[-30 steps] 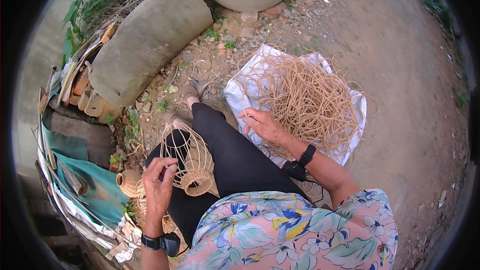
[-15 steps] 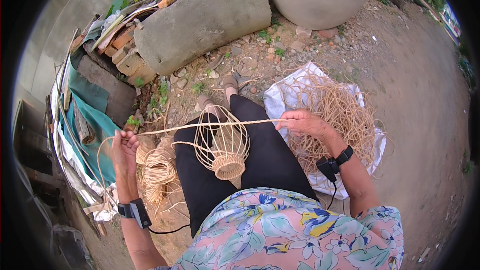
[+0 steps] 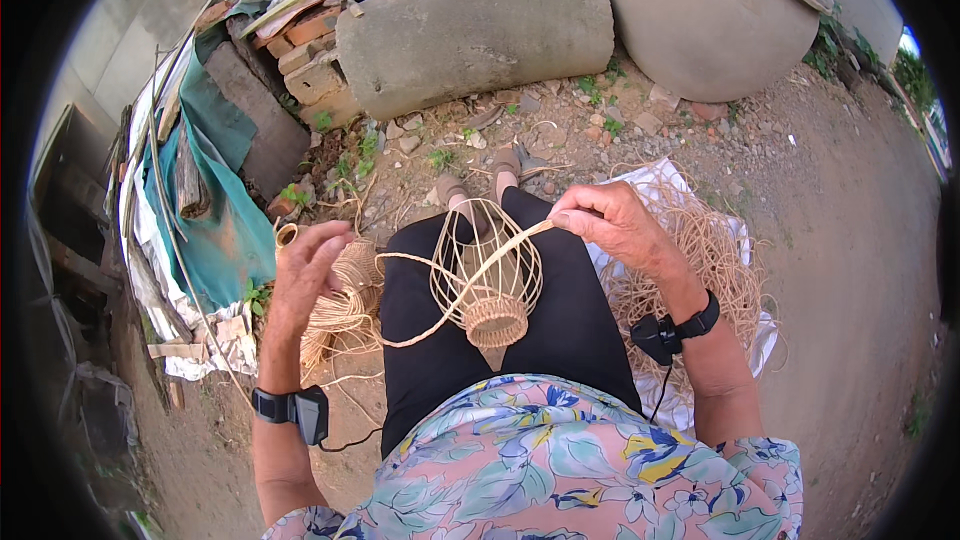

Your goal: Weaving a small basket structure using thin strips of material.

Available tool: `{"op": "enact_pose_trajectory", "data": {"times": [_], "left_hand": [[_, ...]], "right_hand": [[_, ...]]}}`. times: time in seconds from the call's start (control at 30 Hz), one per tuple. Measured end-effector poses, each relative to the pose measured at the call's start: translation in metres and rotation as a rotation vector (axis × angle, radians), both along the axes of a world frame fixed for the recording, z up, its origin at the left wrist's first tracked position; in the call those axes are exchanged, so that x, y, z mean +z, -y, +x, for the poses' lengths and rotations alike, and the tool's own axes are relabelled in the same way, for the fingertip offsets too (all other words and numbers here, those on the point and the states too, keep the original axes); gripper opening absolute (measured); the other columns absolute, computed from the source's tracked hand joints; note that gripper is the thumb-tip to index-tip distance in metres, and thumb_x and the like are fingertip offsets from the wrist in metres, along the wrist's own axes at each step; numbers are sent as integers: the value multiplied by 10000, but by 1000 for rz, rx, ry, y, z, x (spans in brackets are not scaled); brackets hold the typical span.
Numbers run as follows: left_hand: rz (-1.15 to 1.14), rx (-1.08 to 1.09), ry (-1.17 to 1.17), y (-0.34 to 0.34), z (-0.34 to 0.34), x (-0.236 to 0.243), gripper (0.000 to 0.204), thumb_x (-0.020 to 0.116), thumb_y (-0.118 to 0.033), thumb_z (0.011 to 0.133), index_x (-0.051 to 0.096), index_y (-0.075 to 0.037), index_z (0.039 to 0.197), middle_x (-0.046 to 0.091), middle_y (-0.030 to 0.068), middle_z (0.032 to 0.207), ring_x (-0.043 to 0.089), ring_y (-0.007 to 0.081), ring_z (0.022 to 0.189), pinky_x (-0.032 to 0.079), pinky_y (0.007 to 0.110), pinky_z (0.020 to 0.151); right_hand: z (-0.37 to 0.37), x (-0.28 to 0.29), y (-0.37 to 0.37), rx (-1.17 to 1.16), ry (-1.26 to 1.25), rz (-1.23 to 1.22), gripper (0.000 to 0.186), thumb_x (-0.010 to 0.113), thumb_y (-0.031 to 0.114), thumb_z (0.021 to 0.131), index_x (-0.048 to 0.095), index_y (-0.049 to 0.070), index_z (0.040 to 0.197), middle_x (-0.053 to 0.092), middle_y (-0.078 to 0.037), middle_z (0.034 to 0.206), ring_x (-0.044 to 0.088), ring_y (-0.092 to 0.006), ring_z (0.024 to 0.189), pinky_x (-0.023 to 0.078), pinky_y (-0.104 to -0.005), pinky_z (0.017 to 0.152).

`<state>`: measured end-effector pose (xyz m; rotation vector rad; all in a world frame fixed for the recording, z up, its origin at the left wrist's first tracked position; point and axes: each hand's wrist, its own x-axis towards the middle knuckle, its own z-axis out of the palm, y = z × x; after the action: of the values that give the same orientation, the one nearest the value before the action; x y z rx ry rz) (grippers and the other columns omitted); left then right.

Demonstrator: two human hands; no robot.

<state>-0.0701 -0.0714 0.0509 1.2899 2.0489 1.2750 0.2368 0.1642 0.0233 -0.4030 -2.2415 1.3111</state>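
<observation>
A small unfinished basket (image 3: pixel 497 318) rests on my lap between my thighs. Its woven base faces me, and bare ribs bow out and meet towards my feet. My right hand (image 3: pixel 608 228) pinches a pale twisted cord (image 3: pixel 462 292) above the basket's right side. From there the cord slopes down to the left across the ribs, slack and curved. Left of the basket, my left hand (image 3: pixel 312 268) is raised with its fingers apart and no cord visible in it. A small gold-coloured loop (image 3: pixel 287 234) shows at its upper edge. Bundled cord (image 3: pixel 345 315) lies beside it, partly hidden.
A tangled heap of cord (image 3: pixel 700 260) spreads over a white sack (image 3: pixel 655 178) on my right. Ahead lie a concrete cylinder (image 3: pixel 480 35) and a large rounded grey slab (image 3: pixel 705 20). Stacked bricks (image 3: pixel 315 80) and a green tarp (image 3: pixel 205 230) stand at the left.
The cord, stretched taut between both hands before, now hangs slack from my right hand. My left hand has let go of it and moved rightward, opening its fingers. The view has shifted.
</observation>
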Motion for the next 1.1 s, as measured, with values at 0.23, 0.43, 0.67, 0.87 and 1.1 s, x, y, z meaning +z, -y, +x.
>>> {"op": "enact_pose_trajectory", "data": {"times": [0.23, 0.43, 0.67, 0.87, 1.1], "left_hand": [[-93, -340, 346, -47, 84, -19, 313, 574, -315, 968, 654, -27, 1063, 621, 9, 764, 550, 36, 569, 437, 172, 495], [26, -79, 561, -18, 19, -32, 274, 606, -306, 958, 661, -45, 894, 395, -100, 576, 290, 0, 476, 204, 178, 426], [60, 31, 593, -2, -25, -32, 243, 615, -274, 947, 648, -42, 883, 357, -119, 587, 254, -8, 469, 179, 182, 414], [174, 112, 694, 19, -62, -27, 239, 607, -261, 950, 633, -39, 865, 386, -97, 572, 240, 5, 430, 187, 182, 390], [162, 167, 474, 28, -76, -15, 236, 599, -310, 953, 609, -99, 849, 541, -52, 677, 333, 2, 487, 247, 164, 416]], "right_hand": [[-34, 13, 17, 134, -40, -42, 151, 643, 159, 906, 674, 12, 910, 591, 14, 706, 516, -65, 670, 424, -255, 607], [19, -34, -59, -124, -15, -253, 128, 686, 166, 876, 688, 41, 902, 572, 73, 759, 461, -27, 675, 357, -200, 589], [43, -45, -79, -252, 3, -349, 139, 697, 183, 866, 682, 54, 918, 559, 76, 735, 422, -10, 613, 317, -181, 529], [41, -54, -88, -285, -45, -355, 151, 680, 206, 887, 666, 55, 882, 533, 77, 692, 405, -5, 558, 301, -175, 478], [12, -55, -90, -445, -135, -407, 513, 542, 532, 934, 521, 111, 642, 329, 76, 457, 272, -32, 389, 178, -211, 374]]}}
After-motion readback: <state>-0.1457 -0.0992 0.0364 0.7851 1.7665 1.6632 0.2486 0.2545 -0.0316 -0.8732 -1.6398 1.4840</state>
